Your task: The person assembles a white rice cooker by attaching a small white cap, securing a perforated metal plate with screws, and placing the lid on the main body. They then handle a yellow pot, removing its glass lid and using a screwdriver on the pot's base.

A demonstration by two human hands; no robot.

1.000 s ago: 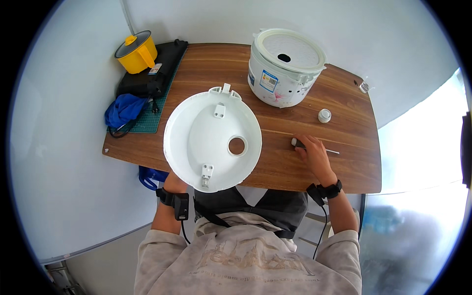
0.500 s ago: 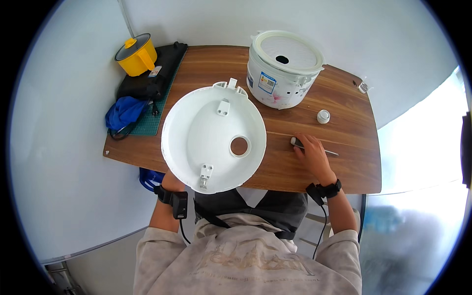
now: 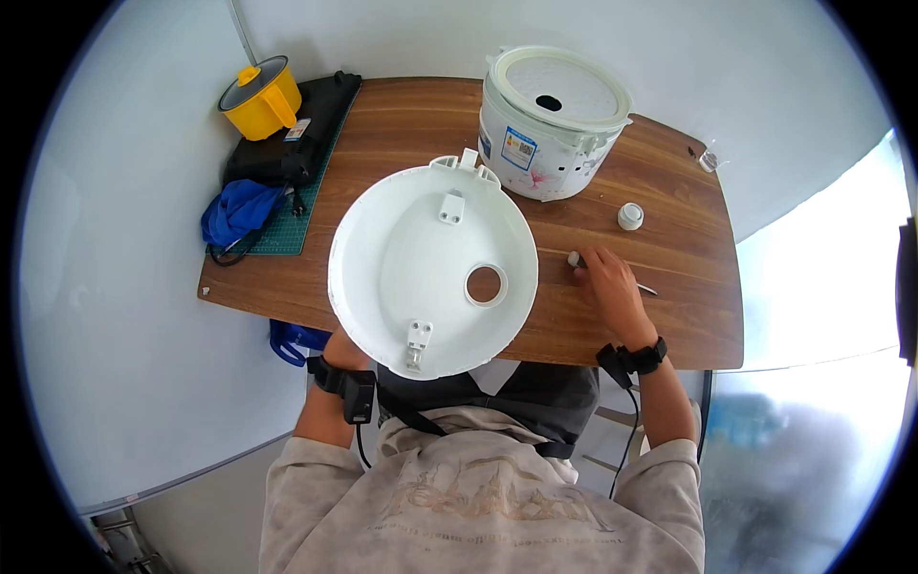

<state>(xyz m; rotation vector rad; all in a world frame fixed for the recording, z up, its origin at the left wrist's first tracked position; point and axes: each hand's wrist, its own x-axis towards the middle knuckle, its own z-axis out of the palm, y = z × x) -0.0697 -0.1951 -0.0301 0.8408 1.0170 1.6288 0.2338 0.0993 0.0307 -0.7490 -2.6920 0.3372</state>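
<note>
A round white rice cooker lid cover (image 3: 406, 277) is held up over the table's front edge, its hollow inner side facing me. It has a round hole, two small bracket pieces and a hinge tab at the top rim. My left hand (image 3: 344, 350) supports it from below; the fingers are hidden behind the cover. On the right side of the table, my right hand (image 3: 614, 295) is closed over a screwdriver (image 3: 575, 259). The pale end of its handle and the tip of its metal shaft show on either side of the hand.
Behind the cover stands a white rice cooker body (image 3: 535, 143). A small white round cap (image 3: 630, 216) lies near my right hand. Far right is a small clear container (image 3: 709, 162). At left are a yellow pot (image 3: 265, 105), a black case (image 3: 311, 143), blue cloth (image 3: 234, 212) and a green mat (image 3: 289, 236).
The lid cover has shifted slightly to the right with my left hand. My right hand's fingers have closed further over the screwdriver, covering more of its handle.
</note>
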